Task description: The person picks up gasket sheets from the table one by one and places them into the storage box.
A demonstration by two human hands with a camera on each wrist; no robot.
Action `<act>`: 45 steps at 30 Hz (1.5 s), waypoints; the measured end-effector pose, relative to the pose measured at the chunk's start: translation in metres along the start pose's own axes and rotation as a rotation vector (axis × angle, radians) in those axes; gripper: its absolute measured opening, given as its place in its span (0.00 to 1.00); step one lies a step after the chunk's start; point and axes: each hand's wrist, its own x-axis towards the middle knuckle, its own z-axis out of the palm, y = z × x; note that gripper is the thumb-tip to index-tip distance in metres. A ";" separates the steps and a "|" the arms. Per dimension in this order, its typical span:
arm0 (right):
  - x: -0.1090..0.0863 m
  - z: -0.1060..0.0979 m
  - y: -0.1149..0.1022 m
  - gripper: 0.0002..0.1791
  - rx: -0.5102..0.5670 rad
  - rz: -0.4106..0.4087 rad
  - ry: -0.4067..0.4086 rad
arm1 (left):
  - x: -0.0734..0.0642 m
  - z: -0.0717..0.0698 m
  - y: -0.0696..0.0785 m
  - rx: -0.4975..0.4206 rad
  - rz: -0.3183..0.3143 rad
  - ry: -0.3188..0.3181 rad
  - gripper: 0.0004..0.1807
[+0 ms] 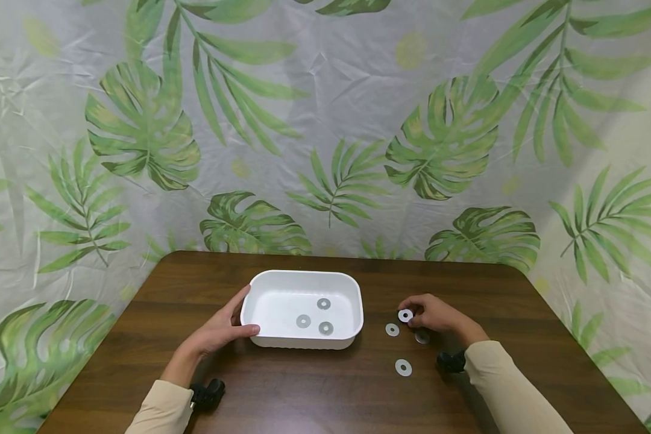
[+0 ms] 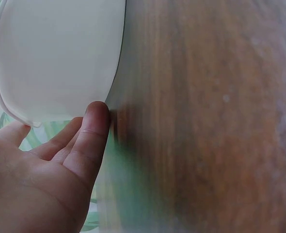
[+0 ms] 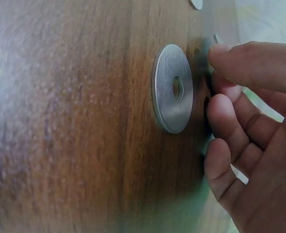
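Note:
A white rectangular tub [image 1: 306,343] stands on the table, with three flat metal washers [image 1: 326,328] lying on its floor. My left hand [image 1: 220,328] grips the tub's left end, its thumb at the front corner and its fingers along the left side. In the left wrist view, the fingers [image 2: 95,121] touch the tub's white wall [image 2: 60,58]. To the right of the tub, my right hand [image 1: 433,313] pinches a washer [image 1: 405,315] between thumb and fingertips. In the right wrist view, that washer is mostly hidden behind the fingers.
Three more washers lie on the brown wooden table [image 1: 304,398]: one washer [image 1: 392,330] left of the right hand, another washer [image 1: 422,337] beneath it, and a third washer [image 1: 404,367] nearer the front. A leaf-patterned cloth [image 1: 336,120] hangs behind the table.

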 end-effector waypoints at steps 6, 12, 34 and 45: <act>0.001 -0.001 0.000 0.18 -0.016 0.003 0.015 | 0.000 0.001 -0.001 -0.003 0.002 0.004 0.59; 0.002 -0.006 -0.006 0.17 -0.004 0.011 0.032 | 0.000 0.001 -0.001 -0.009 -0.007 0.000 0.59; 0.018 -0.016 -0.079 0.18 0.031 -0.166 0.094 | -0.002 0.001 0.000 -0.002 -0.015 0.014 0.59; 0.029 -0.006 -0.120 0.21 -0.001 -0.205 0.045 | -0.002 0.001 0.000 -0.011 -0.003 0.011 0.58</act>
